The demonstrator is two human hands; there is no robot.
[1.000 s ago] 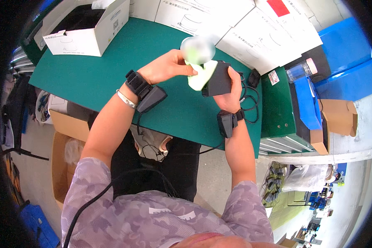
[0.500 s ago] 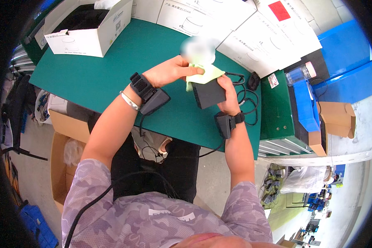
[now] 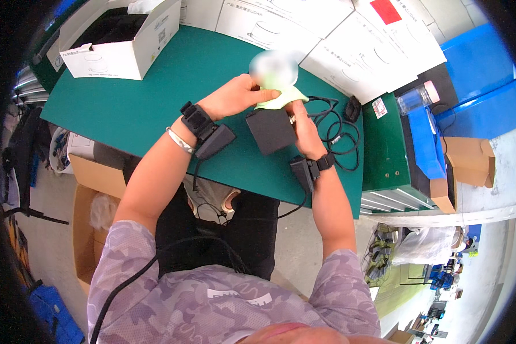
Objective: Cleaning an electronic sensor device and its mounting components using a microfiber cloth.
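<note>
Pressing a pale yellow-green cloth [image 3: 281,98] against the top edge of a flat black box [image 3: 271,131], the left hand [image 3: 235,96] has its fingers closed on the cloth, while the right hand [image 3: 304,129] grips the box's right side (thumb along its edge). Both sit just above the green desk [image 3: 155,86], near a coiled black cable [image 3: 335,129] and an open white carton [image 3: 120,40]

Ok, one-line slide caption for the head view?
Left hand presses a pale green cloth to a black box held by the right hand.
</note>
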